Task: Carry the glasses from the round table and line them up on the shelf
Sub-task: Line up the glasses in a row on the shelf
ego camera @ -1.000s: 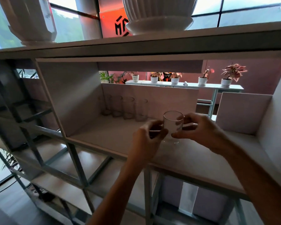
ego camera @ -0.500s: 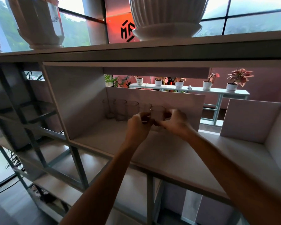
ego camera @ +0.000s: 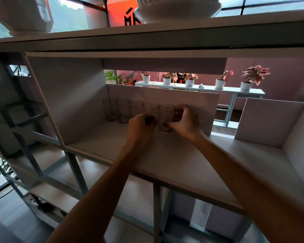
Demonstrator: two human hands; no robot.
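Head view shows five clear glasses in all on the shelf [ego camera: 182, 163]. Four glasses [ego camera: 124, 111] stand upright in a row against the back panel [ego camera: 191, 100], starting near the left wall of the compartment, each just beside the next. The fifth glass [ego camera: 167, 113] is upright at the right end of that row, just beside the fourth. Its base is down at the board, though blur hides whether it rests there. The right hand [ego camera: 186, 124] grips this fifth glass from the right, with fingers curled round its side. The left hand [ego camera: 139, 132] has its fingers curled at the glass's left side, in front of the fourth glass. Whether it holds either glass I cannot tell. Both forearms reach in over the front edge of the shelf. On the top board stand two large white pots [ego camera: 179, 9], one at the left and one near the middle, with an orange sign [ego camera: 119, 11] between them behind the glazing. Through the gap above the back panel, five small potted plants [ego camera: 189, 81] in white pots line a pale bench [ego camera: 235, 89].
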